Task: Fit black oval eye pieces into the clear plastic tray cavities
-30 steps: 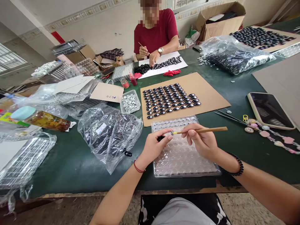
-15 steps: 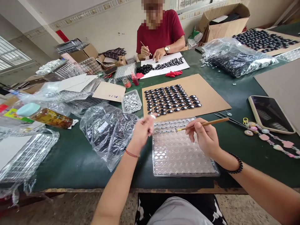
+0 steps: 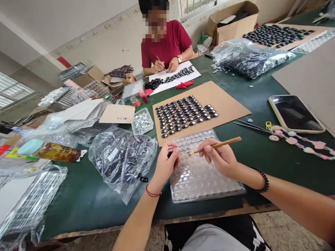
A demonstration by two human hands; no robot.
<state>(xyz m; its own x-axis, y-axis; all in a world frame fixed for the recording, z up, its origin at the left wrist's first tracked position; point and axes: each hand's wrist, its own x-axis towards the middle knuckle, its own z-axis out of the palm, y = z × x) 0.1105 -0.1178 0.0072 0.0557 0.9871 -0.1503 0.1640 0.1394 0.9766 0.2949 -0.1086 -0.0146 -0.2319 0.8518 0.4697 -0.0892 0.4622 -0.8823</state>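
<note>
The dark oval piece point(image 3: 170, 153) is pinched in the fingertips of your left hand point(image 3: 167, 164), just above the far left corner of the clear tray point(image 3: 209, 184). Your right hand point(image 3: 220, 158) is closed in a pen grip round the wooden stick point(image 3: 222, 142), whose tip points at that piece over the tray's far rows. Only those far rows seem to hold small shiny inserts point(image 3: 191, 137). The pockets nearer you look bare, so I judge most of this tray used up and a few rows left. Just beyond the tray, the cardboard sheet point(image 3: 232, 101) carries neat rows of glossy dark ovals point(image 3: 184, 113), with much bare board beside them. Left of the tray lies a crumpled plastic bag point(image 3: 123, 153) of dark parts, and beyond that a small tub point(image 3: 142, 122) of silvery bits. Right of the tray lie tweezers point(image 3: 251, 126) and a phone point(image 3: 295, 113). Far beyond the tray, another person's hands point(image 3: 164, 65) work apart from yours.
</note>
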